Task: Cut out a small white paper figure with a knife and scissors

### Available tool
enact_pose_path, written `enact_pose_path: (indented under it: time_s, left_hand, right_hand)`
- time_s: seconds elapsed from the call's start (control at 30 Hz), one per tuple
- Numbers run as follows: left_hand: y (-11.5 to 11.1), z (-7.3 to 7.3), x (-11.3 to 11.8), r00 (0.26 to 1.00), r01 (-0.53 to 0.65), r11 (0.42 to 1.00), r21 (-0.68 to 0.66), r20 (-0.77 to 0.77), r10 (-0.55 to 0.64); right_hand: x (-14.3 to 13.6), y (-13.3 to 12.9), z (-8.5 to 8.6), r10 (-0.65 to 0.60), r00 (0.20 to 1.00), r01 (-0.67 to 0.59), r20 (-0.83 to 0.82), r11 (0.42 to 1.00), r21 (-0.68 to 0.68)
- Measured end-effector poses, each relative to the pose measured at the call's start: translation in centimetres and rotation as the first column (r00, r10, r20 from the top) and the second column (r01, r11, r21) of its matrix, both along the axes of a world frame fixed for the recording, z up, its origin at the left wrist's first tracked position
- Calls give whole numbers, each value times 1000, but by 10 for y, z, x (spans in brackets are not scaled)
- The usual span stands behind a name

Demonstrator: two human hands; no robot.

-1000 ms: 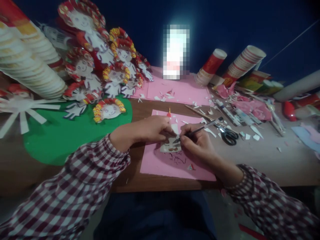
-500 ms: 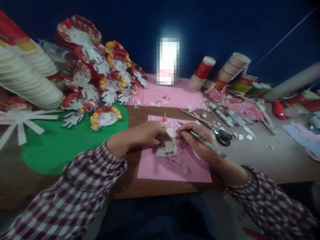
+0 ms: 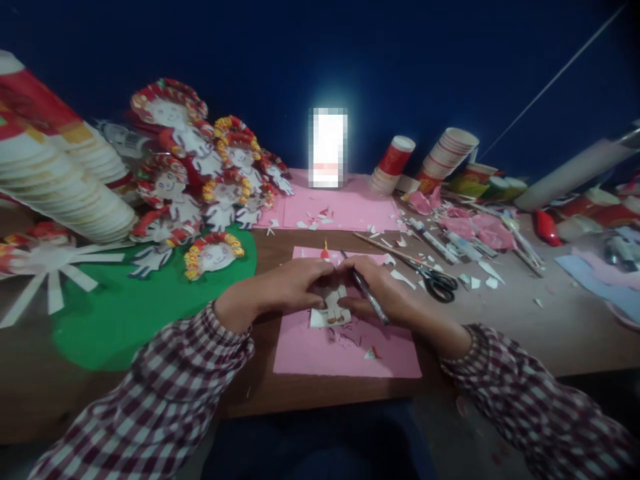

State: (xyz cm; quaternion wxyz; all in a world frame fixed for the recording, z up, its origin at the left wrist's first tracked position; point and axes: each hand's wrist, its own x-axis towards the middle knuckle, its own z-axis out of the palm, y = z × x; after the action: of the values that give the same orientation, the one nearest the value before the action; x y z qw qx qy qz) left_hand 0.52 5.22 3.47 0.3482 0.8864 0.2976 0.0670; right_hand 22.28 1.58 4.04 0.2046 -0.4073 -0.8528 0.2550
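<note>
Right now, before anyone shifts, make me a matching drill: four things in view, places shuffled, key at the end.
1. pen
2. scissors
3. card
4. green sheet

A. between the left hand and the right hand
B. left of the near pink sheet
C. right of the near pink sheet
D. in the right hand

Pairs: 1-D, 2-C, 3-A, 4-B

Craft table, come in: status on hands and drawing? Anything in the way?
Left hand on drawn card; right hand also touching it, holding pen. Card over pink sheet. Scissors to the right, apart from both.
</note>
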Motion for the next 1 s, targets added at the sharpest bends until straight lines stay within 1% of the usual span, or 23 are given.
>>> enact_pose_path:
  time_s: [0.1,0.17,0.33,0.43,0.57,0.63,0.7,0.77,0.83,0.87,0.93,1.0]
  left_hand:
    - [0,0,0,1000,-11,1000,-25,3,11]
    - [0,0,1,1000,-12,999,-35,12,13]
    - [0,-1,1,999,-6,999,-47,35,8]
    - [0,-3,1,1000,0,999,-38,31,2]
    - [0,-5,1,999,37,999,16,12,-37]
    - [-1,-3,1,998,66,996,52,0,-66]
    - [-6,0,2,998,64,993,99,-31,-61]
    - [-19,5,3,996,26,983,180,-88,-11]
    - [-39,9,7,982,-26,958,285,-170,77]
    - [-53,11,9,964,-70,934,349,-217,153]
    - [-83,12,17,912,-180,865,468,-251,325]
    - [-113,9,27,884,-267,801,536,-194,425]
  right_hand:
    - [0,-2,-4,-17,999,17,-36,1000,8]
    - [-1,-3,-5,-7,999,7,-34,1000,14]
    - [-1,-2,-3,35,998,-37,50,998,44]
    - [-1,-2,-3,26,995,-33,101,996,77]
    - [0,-3,-5,-4,992,-7,124,996,87]
    - [1,-3,-7,-1,994,-10,113,995,99]
    - [1,-3,-10,5,995,-16,98,993,113]
    - [2,-2,-12,6,996,-18,89,992,124]
    - [2,-2,-14,2,996,-15,94,990,137]
    - [2,-2,-14,-1,995,-13,100,990,143]
    - [1,-3,-13,-7,994,-9,111,989,150]
    - [1,-3,-11,-10,993,-6,120,991,135]
